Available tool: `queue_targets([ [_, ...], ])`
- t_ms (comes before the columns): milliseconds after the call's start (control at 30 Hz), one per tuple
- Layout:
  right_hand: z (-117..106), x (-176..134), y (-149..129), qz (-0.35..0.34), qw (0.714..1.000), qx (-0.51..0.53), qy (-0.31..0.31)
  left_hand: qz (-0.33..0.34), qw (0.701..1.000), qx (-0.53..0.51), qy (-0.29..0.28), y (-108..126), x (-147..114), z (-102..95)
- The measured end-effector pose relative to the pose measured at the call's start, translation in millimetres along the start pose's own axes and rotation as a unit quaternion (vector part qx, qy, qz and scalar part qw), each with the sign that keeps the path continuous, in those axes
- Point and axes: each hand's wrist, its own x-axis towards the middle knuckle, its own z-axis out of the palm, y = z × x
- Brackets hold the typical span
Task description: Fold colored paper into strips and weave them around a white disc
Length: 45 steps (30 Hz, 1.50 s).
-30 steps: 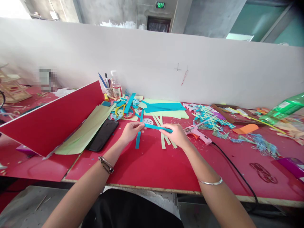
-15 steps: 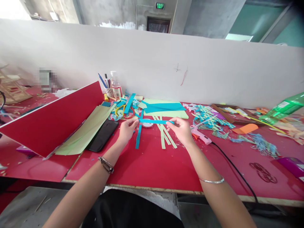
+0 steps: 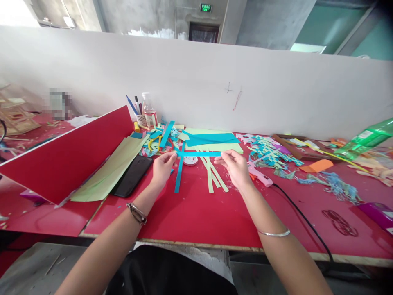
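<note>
A narrow blue paper strip (image 3: pixel 199 154) is stretched level between my two hands, above the red table. My left hand (image 3: pixel 164 166) pinches its left end between thumb and fingers. The right end is pinched by my right hand (image 3: pixel 235 164). Behind and below the held strip, another blue strip (image 3: pixel 178 176) lies lengthwise on the table. Several pale green strips (image 3: pixel 210 176) lie crossed just left of my right hand. A round white disc-like item (image 3: pixel 190 161) shows partly under the held strip.
A black phone (image 3: pixel 132 176) and pale green sheets (image 3: pixel 107 172) lie left, beside a red board (image 3: pixel 76 151). Scissors (image 3: pixel 156 143) rest among scraps. Right are a pink glue gun (image 3: pixel 260 176) with its cord, woven paper pieces (image 3: pixel 270 147), and a tilted green bottle (image 3: pixel 365 139).
The strip between my hands has been drawn flatter and straighter, and it sits slightly higher. My hands otherwise stay in nearly the same place.
</note>
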Motion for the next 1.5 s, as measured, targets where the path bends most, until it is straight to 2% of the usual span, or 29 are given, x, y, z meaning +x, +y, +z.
queue_targets([
  [200, 4, -4, -5, -0.077, 0.990, -0.121, 0.008, 0.023, 0.999, 0.029, -0.003, -2, 0, 1.0],
  [333, 5, -3, -5, -0.095, 0.987, -0.130, 0.026, 0.060, 0.995, 0.077, -0.023, -5, 0, -1.7],
  [400, 1, 0, -6, -0.101, 0.987, -0.119, 0.042, 0.099, 0.986, 0.124, -0.047, -4, -3, -2.4],
  [467, -3, 4, -9, -0.117, 0.985, -0.103, 0.070, 0.158, 0.966, 0.181, -0.093, -1, -10, -0.7],
  [567, -6, 7, -22, -0.154, 0.974, -0.113, 0.122, 0.258, 0.910, 0.250, -0.206, 3, -21, 6.6],
  [633, -1, 5, -36, -0.171, 0.965, -0.149, 0.133, 0.305, 0.874, 0.269, -0.267, 5, -28, 13.1],
  [700, 13, 0, -52, -0.169, 0.962, -0.195, 0.094, 0.344, 0.842, 0.285, -0.302, 5, -33, 19.0],
  [767, 33, -4, -67, -0.141, 0.962, -0.233, -0.007, 0.403, 0.793, 0.319, -0.326, 5, -37, 23.1],
  [833, 55, -5, -77, -0.094, 0.962, -0.224, -0.122, 0.455, 0.743, 0.361, -0.333, 5, -38, 25.3],
  [900, 75, 0, -77, -0.054, 0.958, -0.190, -0.208, 0.476, 0.718, 0.388, -0.329, 5, -39, 26.0],
  [967, 90, 11, -67, -0.024, 0.950, -0.172, -0.259, 0.480, 0.711, 0.395, -0.327, 5, -39, 25.8],
  [1000, 95, 17, -58, -0.013, 0.947, -0.181, -0.265, 0.481, 0.709, 0.396, -0.329, 5, -38, 25.5],
  [1067, 104, 29, -36, 0.001, 0.932, -0.254, -0.257, 0.479, 0.709, 0.394, -0.336, 5, -37, 25.0],
  [1100, 108, 34, -24, 0.005, 0.915, -0.319, -0.249, 0.474, 0.710, 0.393, -0.340, 5, -37, 24.8],
  [1200, 116, 42, 5, 0.004, 0.891, -0.381, -0.246, 0.458, 0.718, 0.384, -0.356, 5, -36, 24.1],
  [1333, 116, 47, 20, -0.036, 0.865, -0.434, -0.248, 0.423, 0.745, 0.361, -0.369, 6, -34, 22.4],
  [1500, 103, 49, 23, -0.061, 0.835, -0.472, -0.275, 0.397, 0.766, 0.349, -0.366, 5, -32, 21.6],
])
